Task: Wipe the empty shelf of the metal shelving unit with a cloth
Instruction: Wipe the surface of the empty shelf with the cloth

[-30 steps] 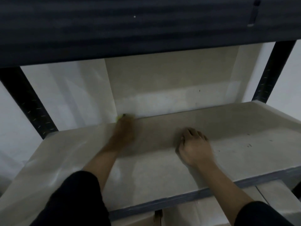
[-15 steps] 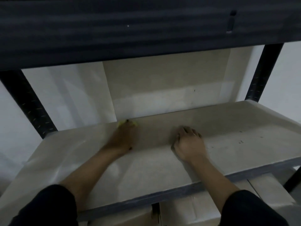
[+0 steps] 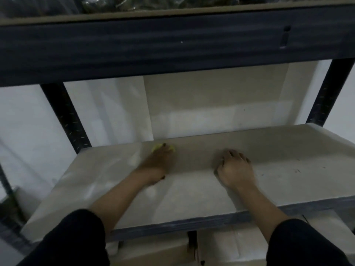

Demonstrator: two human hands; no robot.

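Observation:
The pale beige shelf board (image 3: 192,196) of the dark metal shelving unit lies in front of me with nothing standing on it. My left hand (image 3: 156,166) presses a small yellow cloth (image 3: 157,146) flat onto the board near its back edge; only the cloth's yellow edges show past my fingertips. My right hand (image 3: 235,168) rests on the board to the right, knuckles up, fingers curled under, holding nothing.
A dark metal beam (image 3: 172,47) of the shelf above hangs low over the opening. Dark uprights stand at back left (image 3: 65,116) and back right (image 3: 326,93). Cardboard boxes (image 3: 240,244) sit on the level below. A white wall is behind.
My left arm has drawn back toward me a little while its hand stays on the cloth near the back edge. The right hand stays put. The view has shifted slightly.

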